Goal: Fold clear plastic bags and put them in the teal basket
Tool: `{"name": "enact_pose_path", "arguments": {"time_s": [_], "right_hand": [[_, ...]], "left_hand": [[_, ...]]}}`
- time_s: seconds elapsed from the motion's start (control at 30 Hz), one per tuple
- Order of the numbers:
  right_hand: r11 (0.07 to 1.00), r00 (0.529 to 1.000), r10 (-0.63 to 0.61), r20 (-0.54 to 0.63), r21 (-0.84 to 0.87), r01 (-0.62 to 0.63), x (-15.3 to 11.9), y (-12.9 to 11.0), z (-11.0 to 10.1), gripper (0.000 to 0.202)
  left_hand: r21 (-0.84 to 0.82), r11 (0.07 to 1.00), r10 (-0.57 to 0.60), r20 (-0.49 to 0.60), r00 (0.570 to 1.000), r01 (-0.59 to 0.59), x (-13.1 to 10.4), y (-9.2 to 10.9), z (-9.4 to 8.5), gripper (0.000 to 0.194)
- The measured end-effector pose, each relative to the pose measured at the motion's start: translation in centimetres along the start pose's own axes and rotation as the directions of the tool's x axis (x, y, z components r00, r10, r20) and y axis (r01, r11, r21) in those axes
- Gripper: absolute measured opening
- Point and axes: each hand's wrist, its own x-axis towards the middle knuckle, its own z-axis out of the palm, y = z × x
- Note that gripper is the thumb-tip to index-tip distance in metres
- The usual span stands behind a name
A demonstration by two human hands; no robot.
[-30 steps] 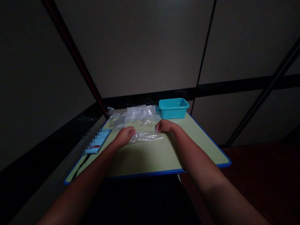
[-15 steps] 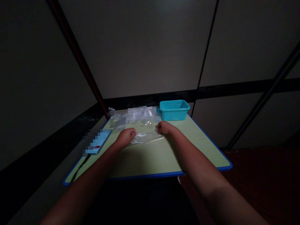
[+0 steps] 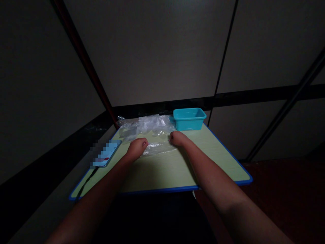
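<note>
A clear plastic bag is stretched between my two hands, low over the table. My left hand is closed on its left side, fingers curled in. On the right side my right hand pinches the same bag, a little farther from me. Behind it, more crumpled clear plastic bags lie in a loose heap along the table's back edge. A turquoise plastic basket stands just beyond my right hand.
The pale green table has a blue rim. At its left edge lies a phone or tablet, partly pixelated, with a dark strap running toward me. A panelled wall rises behind the table.
</note>
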Motion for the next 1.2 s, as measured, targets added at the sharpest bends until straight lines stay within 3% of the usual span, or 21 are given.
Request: {"name": "enact_pose_path", "arguments": {"time_s": [0.4, 0.57, 0.63, 0.73, 0.8, 0.9, 1.03, 1.2], "right_hand": [[0.996, 0.997, 0.083, 0.003, -0.017, -0.083, -0.6, -0.1, -0.3, 0.029], [0.988, 0.986, 0.153, -0.07, 0.01, -0.153, -0.8, -0.1, -0.7, 0.036], [0.991, 0.983, 0.134, -0.125, 0.033, -0.131, -1.1, -0.7, -1.0, 0.037], [0.998, 0.983, -0.02, -0.183, 0.056, 0.03, -2.0, -2.4, -0.8, 0.04], [0.985, 0.978, -0.147, -0.149, 0.065, 0.158, -2.5, -3.5, -0.2, 0.048], [0.964, 0.965, -0.263, 0.014, 0.055, 0.262, -2.9, -4.8, 1.1, 0.059], [0.975, 0.954, -0.222, 0.203, 0.043, 0.218, -2.8, -5.1, 2.3, 0.059], [0.975, 0.951, -0.222, 0.217, 0.035, 0.22, -2.5, -4.8, 2.5, 0.059]], "left_hand": [[0.174, 0.985, -0.013, 0.036, 0.999, 0.006, -0.3, 0.6, 0.3, 0.021], [0.264, 0.964, 0.014, 0.031, 0.999, -0.022, -0.3, 1.0, 0.4, 0.022], [0.274, 0.961, 0.027, 0.032, 0.999, -0.035, -0.4, 1.0, 0.5, 0.021], [0.272, 0.961, 0.043, 0.022, 0.999, -0.047, -0.4, 1.0, 0.6, 0.019], [0.26, 0.964, 0.051, 0.009, 0.999, -0.051, -0.5, 1.0, 0.7, 0.017], [0.258, 0.963, 0.079, 0.005, 0.997, -0.077, -0.6, 1.2, 0.8, 0.015], [0.354, 0.926, 0.136, 0.023, 0.99, -0.136, -0.8, 1.4, 0.9, 0.017], [0.429, 0.902, 0.06, -0.009, 0.998, -0.051, -1.4, 0.2, 0.4, 0.023]]}}
